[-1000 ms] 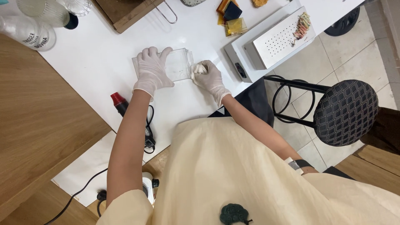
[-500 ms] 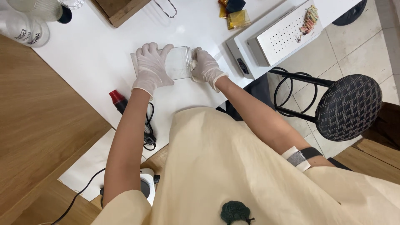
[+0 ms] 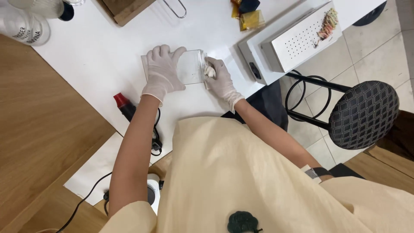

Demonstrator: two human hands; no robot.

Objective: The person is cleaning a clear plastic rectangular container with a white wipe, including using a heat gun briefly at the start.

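A flat clear plate [image 3: 190, 67], glass or plastic, lies on the white table [image 3: 95, 51]. My left hand [image 3: 161, 71], in a white glove, lies spread flat on the plate's left half and holds it down. My right hand [image 3: 220, 80], also gloved, is closed on a small crumpled white wipe [image 3: 209, 71] and presses it against the plate's right edge.
A grey box with a perforated white top [image 3: 297, 39] stands to the right. A red-tipped black tool with a cable [image 3: 125, 105] lies near my left forearm. Clear bottles [image 3: 26, 23] and a wooden board [image 3: 125, 8] sit at the back. A black stool [image 3: 362, 114] stands right of the table.
My right hand with the wipe has slid along the plate's right edge. My left hand stays flat on the plate. The view has shifted slightly.
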